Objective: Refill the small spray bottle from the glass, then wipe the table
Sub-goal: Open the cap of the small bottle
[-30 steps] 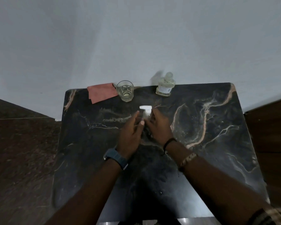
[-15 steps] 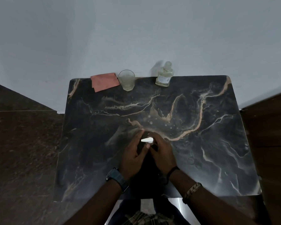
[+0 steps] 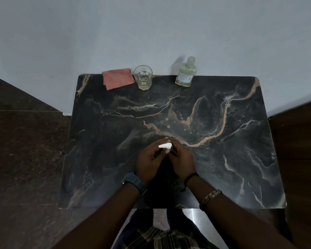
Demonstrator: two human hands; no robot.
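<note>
- Head view: I see the small spray bottle (image 3: 166, 150) held between both hands over the middle of the table (image 3: 232, 159). Its white nozzle head sticks out sideways above the fingertips; the dark body is mostly hidden behind the fingers, so I cannot tell its fill level.
- My left hand (image 3: 148, 161) curls in from the left, fingers pressed together around the bottle, thumb up by the white head. A watch (image 3: 133, 182) sits on that wrist.
- My right hand (image 3: 182, 162) closes on the bottle from the other side, fingers folded onto it (whether it grips the body or the cap, I cannot tell). A dark band and a metal bracelet (image 3: 211, 194) ring that forearm.
- Well beyond the fingertips, at the far edge by the wall: a clear faceted glass (image 3: 143, 77) with a little pale liquid at the bottom, a folded pink cloth (image 3: 118, 79) just left of it, and a clear glass bottle (image 3: 185, 72) to its right, upright.
- The tabletop is dark polished marble with tan and white veins; small droplets lie just past my fingers.
</note>
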